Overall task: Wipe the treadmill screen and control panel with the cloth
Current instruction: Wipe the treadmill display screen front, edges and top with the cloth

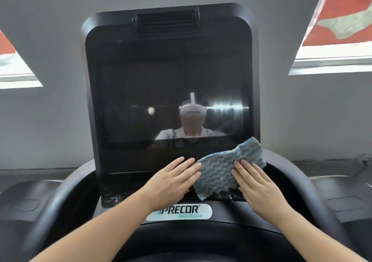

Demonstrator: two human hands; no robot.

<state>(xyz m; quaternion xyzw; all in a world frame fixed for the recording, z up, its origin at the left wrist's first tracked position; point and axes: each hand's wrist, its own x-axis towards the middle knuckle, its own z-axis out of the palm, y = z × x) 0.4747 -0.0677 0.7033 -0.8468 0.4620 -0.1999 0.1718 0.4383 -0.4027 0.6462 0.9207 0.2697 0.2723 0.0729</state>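
Note:
The dark treadmill screen (161,92) stands upright in its black console, reflecting a person with a headset. A blue-and-white wavy-patterned cloth (225,167) lies spread against the black control panel (124,159) below the screen, at its lower right. My right hand (259,187) presses flat on the cloth's right side, fingers straight. My left hand (175,181) lies flat on the panel with its fingertips touching the cloth's left edge.
A white Precor badge (179,212) sits just under the panel. Curved black handrails (66,191) wrap both sides, with flat side trays (342,203) beyond. A vent grille (166,21) tops the console. Grey wall and two windows (332,60) lie behind.

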